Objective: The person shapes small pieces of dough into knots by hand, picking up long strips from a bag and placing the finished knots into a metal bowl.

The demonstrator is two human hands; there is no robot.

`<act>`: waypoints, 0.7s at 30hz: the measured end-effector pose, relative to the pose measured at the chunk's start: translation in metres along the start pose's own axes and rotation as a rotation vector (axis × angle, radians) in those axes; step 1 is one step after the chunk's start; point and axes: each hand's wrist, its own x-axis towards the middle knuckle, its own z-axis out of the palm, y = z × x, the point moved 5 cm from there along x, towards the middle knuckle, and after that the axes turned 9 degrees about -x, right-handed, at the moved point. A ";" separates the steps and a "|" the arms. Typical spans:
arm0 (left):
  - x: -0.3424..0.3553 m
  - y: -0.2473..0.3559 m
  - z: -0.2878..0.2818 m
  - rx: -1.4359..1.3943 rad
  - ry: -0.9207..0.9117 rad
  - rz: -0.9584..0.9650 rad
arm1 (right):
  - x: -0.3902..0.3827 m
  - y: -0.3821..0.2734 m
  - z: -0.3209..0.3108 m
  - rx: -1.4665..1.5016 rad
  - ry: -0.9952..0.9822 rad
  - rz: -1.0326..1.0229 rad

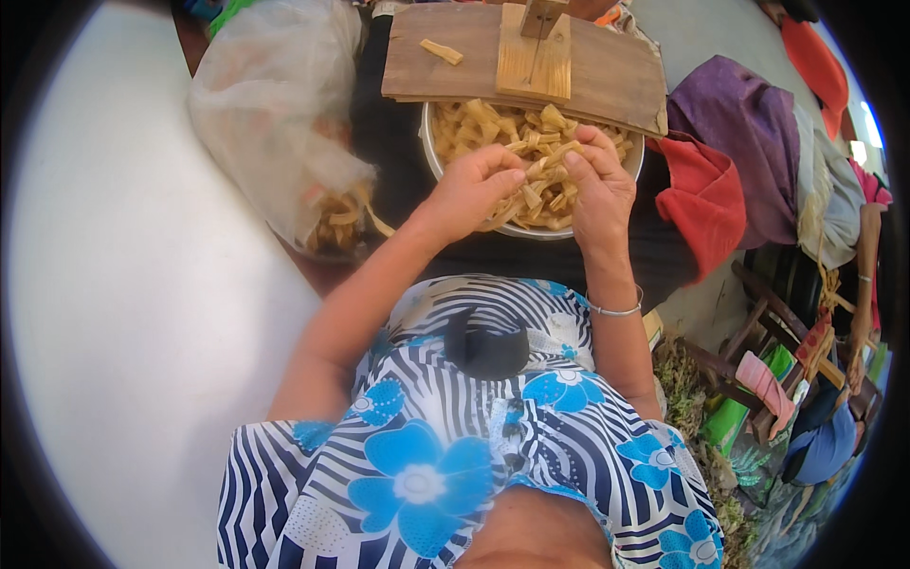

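My left hand (474,192) and my right hand (603,186) work close together over a round, pale-rimmed basin (428,152). A heap of tan, flat, folded or knotted strips (483,123) fills the basin. Between my hands runs a tan strip (540,167); the fingers of both are pinched on it. Its exact material cannot be made out. A plank (455,66) lies across the far side of the basin, with a smaller upright-fitted wood block (535,59) on it. One loose tan piece (442,52) rests on the plank.
At the left, a cloudy plastic bag (275,95) spills more tan strips (338,223). Dark cloth (455,258) lies under the basin. To the right are a red cloth (706,194), a purple cloth (735,142) and a wooden chair (739,379). Another person's arm (867,275) shows at the far right.
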 end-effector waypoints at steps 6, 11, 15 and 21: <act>-0.014 0.052 0.009 0.829 0.003 0.705 | 0.017 -0.028 -0.006 -0.331 -0.255 -0.074; 0.013 0.059 0.017 0.534 -0.099 0.512 | 0.030 -0.037 0.010 -0.171 -0.629 0.218; 0.028 0.057 0.013 0.296 -0.180 0.226 | 0.044 -0.036 -0.008 -0.151 -0.667 0.292; 0.058 0.070 -0.013 0.202 -0.173 0.097 | 0.067 -0.045 0.001 -0.242 -0.513 0.078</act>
